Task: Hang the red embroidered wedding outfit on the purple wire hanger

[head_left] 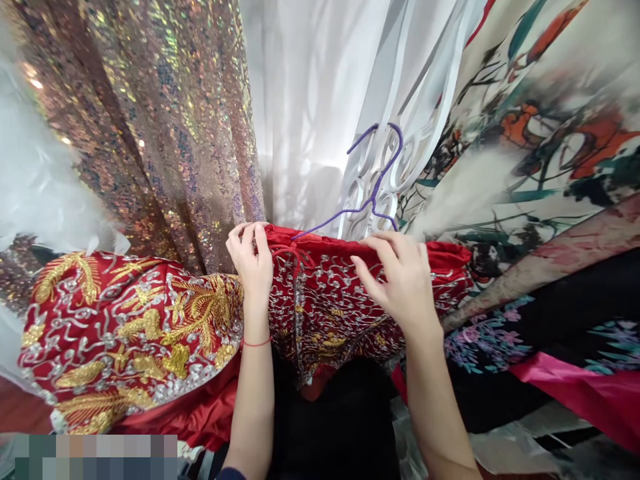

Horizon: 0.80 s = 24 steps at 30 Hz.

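A red embroidered skirt (330,300), with silver scrollwork and a plain red gathered waistband, lies across my lap. My left hand (251,257) is closed on the left end of its waistband. Over the band's right half, my right hand (400,277) has curled fingers at the top edge and its thumb held apart in front. A thin purple hanger (373,200) stands up behind the waistband, hook upward. Its lower part is hidden by the skirt and my right hand. A red tie cord (295,257) is knotted near my left hand.
Left of my arm lies another red piece (135,327) embroidered in gold and silver. A sequinned cloth (165,120) and a white curtain (305,100) hang behind. A white openwork frame (425,100) rises at centre right. Patterned garments (540,133) and black flowered cloth (560,320) fill the right.
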{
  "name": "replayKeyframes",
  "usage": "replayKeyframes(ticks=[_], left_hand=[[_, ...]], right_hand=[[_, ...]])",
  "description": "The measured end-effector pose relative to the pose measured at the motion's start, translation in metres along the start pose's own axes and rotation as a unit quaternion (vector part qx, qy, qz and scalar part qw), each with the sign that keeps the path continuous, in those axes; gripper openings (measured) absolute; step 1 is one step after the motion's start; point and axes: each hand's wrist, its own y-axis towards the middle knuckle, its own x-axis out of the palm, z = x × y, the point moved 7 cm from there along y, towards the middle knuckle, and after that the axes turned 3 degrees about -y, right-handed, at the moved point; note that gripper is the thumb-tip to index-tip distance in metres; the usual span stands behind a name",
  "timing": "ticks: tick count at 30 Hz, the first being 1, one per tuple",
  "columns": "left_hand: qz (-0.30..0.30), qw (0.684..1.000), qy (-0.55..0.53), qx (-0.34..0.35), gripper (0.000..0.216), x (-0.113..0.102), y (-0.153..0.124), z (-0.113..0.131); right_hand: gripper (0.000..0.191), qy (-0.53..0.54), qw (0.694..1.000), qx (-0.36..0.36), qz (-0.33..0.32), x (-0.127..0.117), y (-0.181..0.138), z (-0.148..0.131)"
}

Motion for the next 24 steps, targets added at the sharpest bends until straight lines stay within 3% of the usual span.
replayKeyframes(ticks=[4,6,11,14,16,20,24], left_hand=[[-0.061,0.994,0.027,-0.091,0.028,0.013,0.005,-0.018],[-0.09,0.991,0.021,-0.097,0.024,0.015,0.004,-0.021],[-0.026,0.999,-0.021,-0.034,0.037,0.004,0.008,-0.003],[-0.006,0.999,-0.047,-0.017,0.033,0.009,0.01,0.011],[0.006,0.998,-0.07,-0.002,0.033,0.014,0.011,0.017],[0.002,0.997,-0.072,0.009,0.032,0.021,0.009,0.01],[0.011,0.999,-0.053,0.0,0.031,0.018,0.005,-0.008]], right_hand=[[0.022,-0.049,0.997,-0.023,-0.05,0.01,-0.009,0.013],[0.018,-0.031,0.998,-0.037,-0.047,0.012,-0.014,0.014],[0.015,0.016,0.999,-0.024,0.03,0.002,-0.021,0.022],[0.014,-0.017,0.997,0.007,0.077,-0.008,-0.021,0.032],[0.016,-0.042,0.996,0.029,0.074,-0.01,-0.022,0.041],[0.017,-0.012,1.0,0.016,0.021,-0.009,-0.029,0.058],[0.021,-0.017,0.999,0.008,0.047,-0.019,-0.041,0.073]])
